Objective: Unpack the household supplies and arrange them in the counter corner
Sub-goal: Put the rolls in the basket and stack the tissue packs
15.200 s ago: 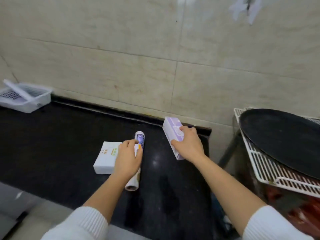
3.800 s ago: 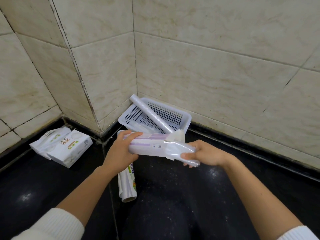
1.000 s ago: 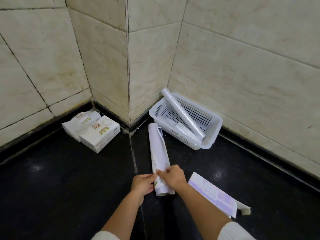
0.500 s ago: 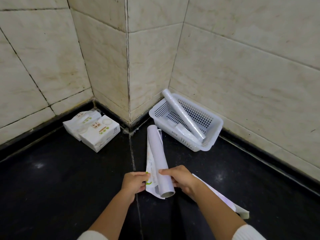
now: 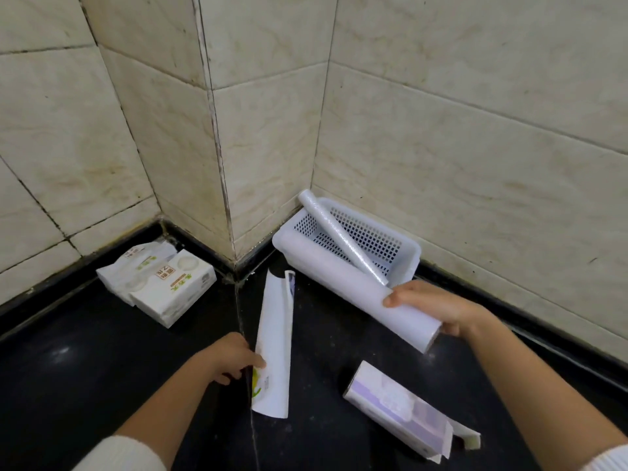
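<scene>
My right hand grips a thick white roll near its lower end; the roll's far end lies over the front rim of the white perforated basket in the wall corner. A thinner clear-wrapped roll leans inside the basket. My left hand pinches the edge of the roll's loose paper wrapper, which lies curled on the black counter. An opened purple and white box lies on the counter under my right forearm.
Two white tissue packs sit against the left wall at the back of the counter. Beige tiled walls close the corner behind the basket. A seam runs down the counter from the wall corner towards me.
The white roll has come out of its paper wrapper. My right hand has carried it up and right onto the basket rim, while my left hand stays on the wrapper on the counter.
</scene>
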`<state>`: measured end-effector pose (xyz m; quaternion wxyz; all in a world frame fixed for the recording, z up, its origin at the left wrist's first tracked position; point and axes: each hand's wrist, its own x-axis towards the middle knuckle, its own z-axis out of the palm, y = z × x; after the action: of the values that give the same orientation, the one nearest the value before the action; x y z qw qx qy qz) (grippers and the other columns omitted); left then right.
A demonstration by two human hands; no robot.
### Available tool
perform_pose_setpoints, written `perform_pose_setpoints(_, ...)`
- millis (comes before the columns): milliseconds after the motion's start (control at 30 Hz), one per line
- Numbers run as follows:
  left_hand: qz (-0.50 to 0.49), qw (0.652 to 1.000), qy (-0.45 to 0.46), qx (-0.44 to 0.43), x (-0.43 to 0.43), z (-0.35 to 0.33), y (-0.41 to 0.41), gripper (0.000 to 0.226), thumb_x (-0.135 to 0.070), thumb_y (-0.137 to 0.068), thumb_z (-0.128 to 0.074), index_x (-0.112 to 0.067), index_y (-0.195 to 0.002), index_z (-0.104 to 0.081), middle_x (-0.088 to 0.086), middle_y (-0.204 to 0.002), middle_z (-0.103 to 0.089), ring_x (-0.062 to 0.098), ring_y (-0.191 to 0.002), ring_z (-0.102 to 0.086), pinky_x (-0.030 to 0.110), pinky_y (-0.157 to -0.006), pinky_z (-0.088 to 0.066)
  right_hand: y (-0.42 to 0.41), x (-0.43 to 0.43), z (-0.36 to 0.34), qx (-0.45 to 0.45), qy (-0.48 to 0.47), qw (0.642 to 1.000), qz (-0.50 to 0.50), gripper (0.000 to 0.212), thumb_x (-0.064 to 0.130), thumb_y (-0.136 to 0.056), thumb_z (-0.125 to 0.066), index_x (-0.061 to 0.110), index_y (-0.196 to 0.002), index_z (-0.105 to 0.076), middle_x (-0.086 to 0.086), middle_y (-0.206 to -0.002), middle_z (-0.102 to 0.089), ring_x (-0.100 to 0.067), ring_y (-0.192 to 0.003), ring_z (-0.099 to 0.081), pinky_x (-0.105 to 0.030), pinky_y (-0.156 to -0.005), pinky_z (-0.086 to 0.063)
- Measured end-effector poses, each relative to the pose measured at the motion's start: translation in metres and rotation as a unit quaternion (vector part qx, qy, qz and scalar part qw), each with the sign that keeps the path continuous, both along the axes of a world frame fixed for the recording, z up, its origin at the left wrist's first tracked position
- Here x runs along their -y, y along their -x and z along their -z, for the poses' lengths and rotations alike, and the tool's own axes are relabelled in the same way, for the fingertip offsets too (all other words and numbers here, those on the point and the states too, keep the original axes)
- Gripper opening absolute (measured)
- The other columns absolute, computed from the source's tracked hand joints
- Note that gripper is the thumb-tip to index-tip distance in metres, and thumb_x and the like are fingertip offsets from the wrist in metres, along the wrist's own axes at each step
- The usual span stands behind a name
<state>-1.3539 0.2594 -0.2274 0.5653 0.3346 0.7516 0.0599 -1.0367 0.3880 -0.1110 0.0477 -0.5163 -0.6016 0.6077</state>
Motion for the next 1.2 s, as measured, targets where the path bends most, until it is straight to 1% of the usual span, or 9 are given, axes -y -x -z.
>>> perform_pose_setpoints(67, 0.021, 0.993, -0.081, -0.087, -0.027, -0.013, 0.0, 0.064, -0.031, -0.08, -0.069, -0.006, -0.133, -0.044, 0.012, -0.126, -0.054, 0.018, -0.094, -0.054, 0.028, -0.069, -0.045, -0.001, -0.015, -0.008, -0.012, -0.019, 1.0, 0.015, 0.038, 0.045, -0.051, -0.078, 0.016, -0.074, -0.072, -0.005, -0.078, -0.071, -0.016, -0.069, -0.068, -0.027, -0.056, -0.053)
perform_pose_setpoints(200, -0.001, 0.95, -0.265, -0.163, -0.083, -0.033, -0.016, 0.06, -0.033, -0.084, -0.062, -0.008, -0.136, -0.045, 0.016, -0.137, -0.049, 0.028, -0.114, -0.054, 0.037, -0.094, -0.048, 0.025, -0.048, 0.003, 0.043, -0.128, 0.989, 0.062, 0.057, 0.047, -0.056, -0.076, 0.003, -0.093, -0.067, -0.004, -0.084, -0.066, -0.018, -0.074, -0.064, -0.03, -0.062, -0.05)
perform_pose_setpoints(300, 0.025, 0.931, -0.325, -0.166, -0.113, -0.034, -0.033, 0.068, -0.038, -0.091, -0.054, -0.011, -0.148, -0.027, 0.014, -0.155, -0.025, 0.03, -0.14, -0.026, 0.043, -0.114, -0.029, 0.05, -0.07, 0.025, 0.071, -0.187, 0.978, 0.065, 0.032, 0.036, -0.067, -0.077, 0.012, -0.083, -0.062, 0.001, -0.082, -0.061, -0.015, -0.074, -0.059, -0.024, -0.06, -0.043)
perform_pose_setpoints(467, 0.117, 0.915, -0.305, -0.235, -0.141, -0.009, -0.043, 0.07, -0.054, -0.094, -0.037, -0.026, -0.152, -0.009, 0.01, -0.161, 0.011, 0.032, -0.146, 0.015, 0.044, -0.119, -0.003, 0.066, -0.091, 0.069, 0.1, -0.252, 0.96, 0.07, 0.038, 0.026, -0.062, -0.081, 0.014, -0.088, -0.056, 0.001, -0.087, -0.057, -0.012, -0.075, -0.054, -0.022, -0.058, -0.039)
perform_pose_setpoints(600, 0.167, 0.89, -0.32, -0.279, -0.147, 0.013, -0.045, 0.059, -0.056, -0.096, -0.029, -0.033, -0.149, -0.023, 0.005, -0.162, 0.004, 0.033, -0.146, 0.013, 0.045, -0.121, -0.006, 0.066, -0.098, 0.093, 0.14, -0.285, 0.946, 0.07, 0.045, 0.027, -0.061, -0.081, 0.024, -0.098, -0.055, 0.002, -0.101, -0.054, -0.011, -0.083, -0.054, -0.019, -0.062, -0.039)
perform_pose_setpoints(733, 0.138, 0.884, -0.347, -0.282, -0.146, 0.022, -0.047, 0.056, -0.056, -0.095, -0.031, -0.035, -0.146, -0.03, 0.002, -0.162, 0.0, 0.03, -0.147, 0.011, 0.049, -0.119, -0.016, 0.067, -0.109, 0.111, 0.181, -0.31, 0.932, 0.058, 0.052, 0.025, -0.067, -0.079, 0.016, -0.114, -0.059, 0.0, -0.111, -0.052, -0.015, -0.093, -0.05, -0.025, -0.078, -0.043)
perform_pose_setpoints(900, 0.136, 0.882, -0.35, -0.285, -0.144, 0.02, -0.047, 0.056, -0.057, -0.095, -0.031, -0.036, -0.146, -0.029, 0.001, -0.162, 0.0, 0.029, -0.147, 0.011, 0.048, -0.119, -0.016, 0.068, -0.115, 0.122, 0.223, -0.36, 0.904, 0.054, 0.05, 0.027, -0.074, -0.073, 0.017, -0.121, -0.058, -0.001, -0.116, -0.055, -0.02, -0.101, -0.052, -0.036, -0.091, -0.048)
perform_pose_setpoints(1067, 0.133, 0.886, -0.346, -0.279, -0.144, 0.02, -0.049, 0.056, -0.056, -0.095, -0.032, -0.035, -0.146, -0.029, 0.001, -0.162, 0.0, 0.029, -0.147, 0.012, 0.047, -0.119, -0.015, 0.065, -0.115, 0.121, 0.287, -0.351, 0.891, 0.001, 0.056, 0.049, -0.077, -0.068, 0.024, -0.126, -0.055, -0.001, -0.122, -0.05, -0.023, -0.115, -0.045, -0.041, -0.097, -0.043)
perform_pose_setpoints(1200, 0.147, 0.902, -0.316, -0.253, -0.147, 0.014, -0.046, 0.058, -0.055, -0.096, -0.033, -0.032, -0.148, -0.026, 0.004, -0.162, 0.005, 0.03, -0.146, 0.015, 0.05, -0.12, -0.011, 0.069, -0.111, 0.108, 0.294, -0.342, 0.893, -0.006, 0.059, 0.045, -0.079, -0.071, 0.021, -0.13, -0.053, -0.003, -0.127, -0.05, -0.023, -0.119, -0.044, -0.041, -0.101, -0.041)
